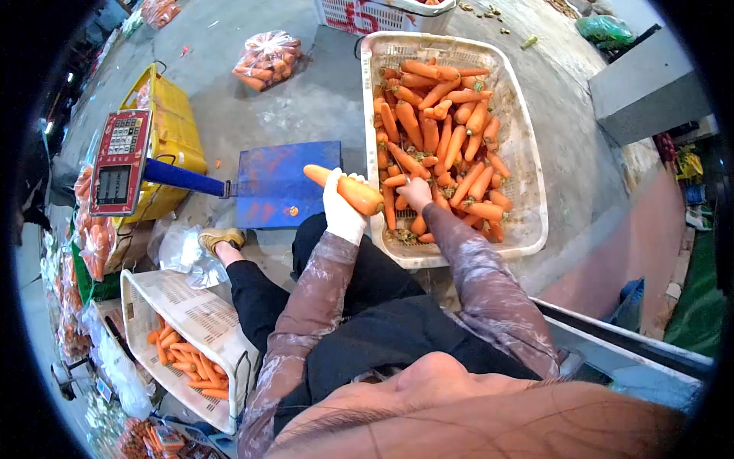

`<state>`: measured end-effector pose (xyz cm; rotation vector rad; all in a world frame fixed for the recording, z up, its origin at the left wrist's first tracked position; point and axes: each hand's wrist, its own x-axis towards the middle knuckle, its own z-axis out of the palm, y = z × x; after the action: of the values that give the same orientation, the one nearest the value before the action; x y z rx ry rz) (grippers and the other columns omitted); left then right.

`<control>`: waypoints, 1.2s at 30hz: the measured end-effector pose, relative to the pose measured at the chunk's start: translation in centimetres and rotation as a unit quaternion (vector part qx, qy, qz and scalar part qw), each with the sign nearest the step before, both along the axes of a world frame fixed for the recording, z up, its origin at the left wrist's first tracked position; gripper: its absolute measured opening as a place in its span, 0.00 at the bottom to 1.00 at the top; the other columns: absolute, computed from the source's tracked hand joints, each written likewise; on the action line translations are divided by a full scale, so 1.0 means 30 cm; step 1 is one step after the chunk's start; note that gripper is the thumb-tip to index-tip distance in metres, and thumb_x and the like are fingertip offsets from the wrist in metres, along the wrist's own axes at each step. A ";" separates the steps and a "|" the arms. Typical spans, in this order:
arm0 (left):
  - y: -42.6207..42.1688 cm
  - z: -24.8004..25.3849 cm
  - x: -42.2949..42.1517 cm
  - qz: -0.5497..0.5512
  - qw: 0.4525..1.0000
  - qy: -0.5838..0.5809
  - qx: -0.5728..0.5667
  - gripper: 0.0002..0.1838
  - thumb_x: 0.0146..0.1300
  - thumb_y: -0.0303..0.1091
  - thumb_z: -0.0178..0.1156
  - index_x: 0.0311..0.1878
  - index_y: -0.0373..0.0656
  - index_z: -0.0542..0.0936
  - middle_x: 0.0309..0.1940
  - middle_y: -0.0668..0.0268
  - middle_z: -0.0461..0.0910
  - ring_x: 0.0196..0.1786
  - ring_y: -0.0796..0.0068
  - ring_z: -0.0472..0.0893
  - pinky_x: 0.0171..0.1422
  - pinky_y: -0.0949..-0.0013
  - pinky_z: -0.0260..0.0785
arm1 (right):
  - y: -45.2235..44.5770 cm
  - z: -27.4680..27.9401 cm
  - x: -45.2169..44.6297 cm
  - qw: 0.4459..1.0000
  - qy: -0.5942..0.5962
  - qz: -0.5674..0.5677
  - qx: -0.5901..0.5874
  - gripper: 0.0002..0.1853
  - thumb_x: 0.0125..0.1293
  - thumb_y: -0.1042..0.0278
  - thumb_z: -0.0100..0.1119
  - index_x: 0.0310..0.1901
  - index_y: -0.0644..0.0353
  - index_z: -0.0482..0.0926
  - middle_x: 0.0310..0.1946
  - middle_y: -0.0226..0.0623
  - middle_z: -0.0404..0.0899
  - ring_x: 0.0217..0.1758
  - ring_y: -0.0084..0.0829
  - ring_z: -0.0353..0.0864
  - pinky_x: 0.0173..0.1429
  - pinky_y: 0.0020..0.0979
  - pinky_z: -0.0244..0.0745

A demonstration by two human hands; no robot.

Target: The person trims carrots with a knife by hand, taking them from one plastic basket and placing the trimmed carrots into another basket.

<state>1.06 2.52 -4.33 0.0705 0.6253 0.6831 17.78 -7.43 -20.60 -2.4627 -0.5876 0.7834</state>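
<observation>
My left hand [344,213], in a white glove, is closed around a large carrot [359,195] held up beside the crate. Bare, my right hand [415,194] reaches into a white plastic crate [530,183] heaped with loose carrots [447,130]. Its fingers curl at a carrot [395,181] near the crate's left side, and their tips are partly hidden. Left of my gloved hand lies the blue platform of a floor scale [279,164], with a small orange scrap on it. The scale's red display panel [121,162] stands farther left.
A bag of carrots [267,61] lies on the concrete floor beyond the scale. A tilted white crate [183,298] with carrots stands lower left, near a yellow crate [172,122]. Another white crate [336,17] is at the top, and a grey block [646,88] at right.
</observation>
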 end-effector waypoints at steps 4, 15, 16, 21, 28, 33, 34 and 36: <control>0.022 0.018 -0.024 0.024 1.000 0.016 0.001 0.10 0.57 0.37 0.60 0.31 0.45 0.69 0.26 0.66 0.70 0.31 0.69 0.73 0.41 0.66 0.71 | 0.026 -0.145 0.009 0.975 0.012 -0.222 0.000 0.22 0.52 0.51 0.69 0.31 0.68 0.81 0.34 0.52 0.83 0.43 0.43 0.83 0.47 0.39 0.77; 0.013 0.022 0.018 -0.012 0.997 0.071 -0.020 0.11 0.54 0.34 0.59 0.37 0.44 0.70 0.30 0.63 0.74 0.33 0.64 0.75 0.44 0.61 0.72 | 0.156 -0.143 -0.025 0.835 0.293 -0.433 0.171 0.13 0.55 0.67 0.56 0.31 0.71 0.81 0.31 0.47 0.83 0.30 0.39 0.81 0.34 0.36 0.74; 0.024 0.021 0.017 -0.007 0.998 0.066 -0.017 0.11 0.54 0.34 0.59 0.37 0.44 0.70 0.30 0.63 0.74 0.33 0.64 0.75 0.44 0.61 0.72 | 0.132 0.037 -0.052 0.872 0.233 -0.412 0.126 0.13 0.55 0.71 0.49 0.24 0.70 0.81 0.22 0.46 0.80 0.18 0.36 0.73 0.22 0.36 0.67; 0.016 -0.003 0.011 -0.019 0.996 0.085 -0.006 0.14 0.55 0.37 0.60 0.40 0.42 0.69 0.31 0.62 0.72 0.33 0.62 0.75 0.42 0.59 0.72 | -0.010 -0.232 0.090 0.812 0.393 -0.380 0.204 0.09 0.58 0.67 0.58 0.29 0.63 0.70 0.15 0.32 0.65 0.14 0.30 0.66 0.18 0.33 0.62; -0.002 0.024 -0.017 -0.039 0.997 0.061 0.005 0.14 0.53 0.35 0.60 0.39 0.41 0.69 0.30 0.61 0.72 0.30 0.61 0.75 0.40 0.59 0.73 | 0.055 -0.260 0.116 0.874 0.171 -0.433 0.140 0.21 0.55 0.56 0.66 0.39 0.68 0.80 0.35 0.48 0.82 0.37 0.40 0.82 0.41 0.37 0.75; 0.017 -0.017 -0.022 -0.036 0.997 0.064 -0.008 0.13 0.53 0.35 0.60 0.40 0.42 0.71 0.30 0.60 0.74 0.32 0.61 0.76 0.42 0.58 0.73 | 0.076 -0.119 0.049 0.873 0.044 -0.474 0.104 0.26 0.55 0.58 0.65 0.51 0.64 0.71 0.36 0.47 0.79 0.36 0.41 0.78 0.41 0.38 0.72; 0.015 -0.042 -0.020 -0.038 0.997 0.067 -0.010 0.13 0.53 0.35 0.61 0.40 0.42 0.71 0.30 0.60 0.74 0.32 0.61 0.76 0.42 0.58 0.73 | 0.071 -0.069 0.016 0.891 -0.017 -0.444 0.090 0.35 0.54 0.57 0.67 0.61 0.61 0.66 0.47 0.53 0.79 0.50 0.48 0.80 0.54 0.41 0.73; 0.003 -0.012 -0.016 -0.049 0.996 0.068 -0.022 0.14 0.53 0.34 0.61 0.40 0.41 0.71 0.30 0.60 0.74 0.32 0.61 0.76 0.42 0.58 0.73 | 0.040 -0.131 0.029 0.930 -0.094 -0.353 0.036 0.36 0.54 0.62 0.65 0.63 0.57 0.61 0.43 0.50 0.81 0.42 0.45 0.83 0.45 0.39 0.77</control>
<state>0.56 2.60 -4.70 0.1066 0.7633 0.5726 18.66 -6.25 -24.52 -2.4277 0.2202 0.2295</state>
